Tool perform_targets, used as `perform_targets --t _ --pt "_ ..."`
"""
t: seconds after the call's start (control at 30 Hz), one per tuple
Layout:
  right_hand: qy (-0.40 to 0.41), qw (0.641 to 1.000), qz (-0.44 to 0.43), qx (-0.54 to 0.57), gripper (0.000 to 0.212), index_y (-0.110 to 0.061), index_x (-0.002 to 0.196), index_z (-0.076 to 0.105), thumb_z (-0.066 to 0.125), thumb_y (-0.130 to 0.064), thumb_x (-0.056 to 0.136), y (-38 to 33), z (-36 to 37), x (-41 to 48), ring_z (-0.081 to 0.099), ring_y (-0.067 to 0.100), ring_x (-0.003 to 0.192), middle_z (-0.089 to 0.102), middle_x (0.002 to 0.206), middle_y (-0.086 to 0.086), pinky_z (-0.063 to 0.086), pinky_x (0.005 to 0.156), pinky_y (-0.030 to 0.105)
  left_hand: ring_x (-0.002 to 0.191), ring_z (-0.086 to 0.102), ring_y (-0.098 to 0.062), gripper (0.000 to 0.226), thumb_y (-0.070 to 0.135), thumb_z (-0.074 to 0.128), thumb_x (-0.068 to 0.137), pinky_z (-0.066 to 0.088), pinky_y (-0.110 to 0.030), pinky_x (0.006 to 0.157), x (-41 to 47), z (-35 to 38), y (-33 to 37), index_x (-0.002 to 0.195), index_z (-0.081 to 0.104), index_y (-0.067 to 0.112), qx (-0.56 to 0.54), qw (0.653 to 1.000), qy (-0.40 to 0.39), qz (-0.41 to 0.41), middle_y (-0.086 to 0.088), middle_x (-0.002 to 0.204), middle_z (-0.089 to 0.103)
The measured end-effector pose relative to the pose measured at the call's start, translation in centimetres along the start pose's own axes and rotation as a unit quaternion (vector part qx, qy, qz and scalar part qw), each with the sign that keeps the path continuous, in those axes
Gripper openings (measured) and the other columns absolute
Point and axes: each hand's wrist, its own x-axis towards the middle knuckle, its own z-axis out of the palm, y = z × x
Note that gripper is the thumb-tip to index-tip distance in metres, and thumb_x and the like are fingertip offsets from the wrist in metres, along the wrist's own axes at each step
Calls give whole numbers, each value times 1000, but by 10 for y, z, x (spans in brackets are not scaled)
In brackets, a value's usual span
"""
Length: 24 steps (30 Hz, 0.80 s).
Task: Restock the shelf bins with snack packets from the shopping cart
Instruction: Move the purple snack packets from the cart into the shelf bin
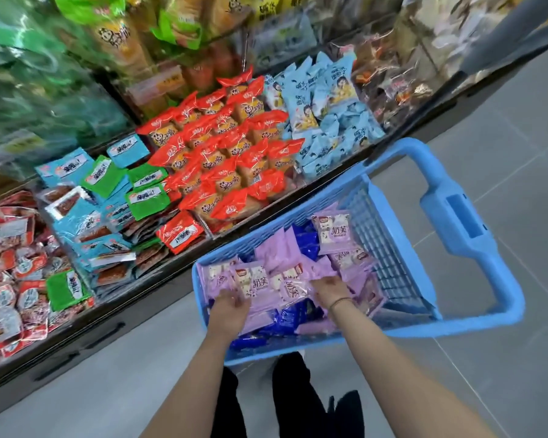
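Head view: purple packets are heaped in the shopping cart, thickest along its shelf-side edge and near corner, with blue packets beneath them. Left hand is seen at the near corner, fingers curled onto a purple packet's edge; a grip is judged. Right hand is laid on the heap mid-cart; its fingers are hidden, so its hold cannot be told. Packets are judged light, soft, slick and crushable. A hold by the sealed end seams, several gathered together, is advised. Shelf bins are just beside the cart.
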Motion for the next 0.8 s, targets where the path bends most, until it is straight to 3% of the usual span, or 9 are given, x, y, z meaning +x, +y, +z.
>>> perform_targets --t 0.07,0.2,0.27,0.33,0.43,0.53,0.63,0.7,0.8 --pt "9 1000 3 -3 16 -8 89 54 60 -23 86 2 14 8 48 19 79 52 86 10 35 68 26 79 56 -23 20 26 63 90 35 -25 68 8 7 1 81 50 13 6 1000 11 -13 -3 77 58" --pt "64 998 26 -10 34 -5 76 47 76 -23 73 -1 30 15 48 17 70 50 81 10 39 52 18 75 57 -24 22 27 68 86 37 -26 67 17 16 1 86 56 9 11 998 42 -37 -5 79 60" --pt "107 991 41 -63 58 2 103 50 81 -32 68 -6 36 11 54 24 99 54 107 16 46 77 27 75 53 -22 23 24 68 87 37 -26 69 17 16 2 89 51 9 0 998 52 -36 -4 80 58" --pt "153 983 56 -82 81 1 123 43 84 -35 63 -5 42 7 48 30 118 49 127 18 45 92 36 73 50 -19 23 24 67 88 35 -26 68 16 15 1 89 48 10 6 998 55 -35 -3 79 56" --pt "152 984 63 -66 71 -2 115 51 84 -38 62 2 50 5 55 31 111 60 118 17 49 88 37 68 46 -14 22 25 65 89 32 -24 64 17 12 -3 83 49 12 26 998 49 -40 -1 78 55" --pt "117 981 48 -145 57 -8 108 57 74 -47 70 10 49 3 52 29 111 57 115 15 44 88 33 71 47 -16 23 18 62 90 31 -26 57 17 10 -7 77 43 14 19 998 41 -33 -3 79 53" --pt "102 987 7 -125 37 -9 95 60 73 -36 74 14 49 -1 53 28 102 56 104 14 45 87 34 74 48 -23 32 11 57 91 36 -28 62 10 5 -14 70 33 18 -16 998 49 -33 -5 77 50" --pt "90 995 -29 -22 21 -9 77 54 72 -18 75 12 47 -9 53 24 83 56 82 10 48 71 31 76 51 -27 33 11 56 91 40 -31 67 3 -2 -18 71 32 19 -25 998 43 -35 -8 81 52" --pt "104 988 -95 62 40 -18 64 34 70 -3 74 13 33 -30 41 18 68 40 62 0 34 50 19 92 61 -33 23 4 59 90 56 -45 75 -10 -18 -23 82 40 12 -153 986 9 -69 -14 96 57"
